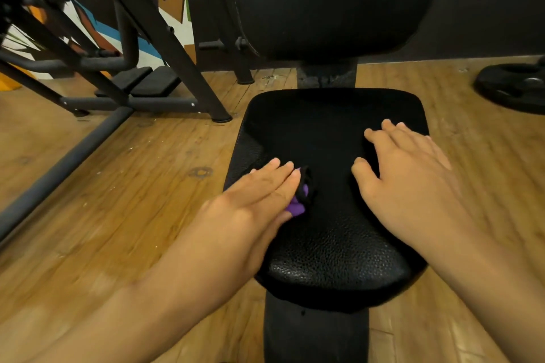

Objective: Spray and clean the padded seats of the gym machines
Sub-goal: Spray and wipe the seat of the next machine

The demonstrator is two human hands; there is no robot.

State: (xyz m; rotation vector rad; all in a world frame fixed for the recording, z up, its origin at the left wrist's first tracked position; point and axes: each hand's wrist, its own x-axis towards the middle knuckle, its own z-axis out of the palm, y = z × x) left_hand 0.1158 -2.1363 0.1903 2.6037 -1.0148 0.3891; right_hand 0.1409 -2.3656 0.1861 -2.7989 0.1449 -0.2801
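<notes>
On the left edge of the black padded seat [333, 244], the left hand [253, 197] pressed a purple-and-black cloth [300, 202] under straight, close-set fingers. Near the right edge, the right hand [407, 174] lay flat, fingers slightly spread, gripping nothing. Beyond the far edge rose the backrest [324, 3].

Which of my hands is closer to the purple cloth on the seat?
Left. The left hand lies on the purple cloth, fingers straight; the right hand rests flat on the padded seat, apart from the cloth, to its right.
</notes>
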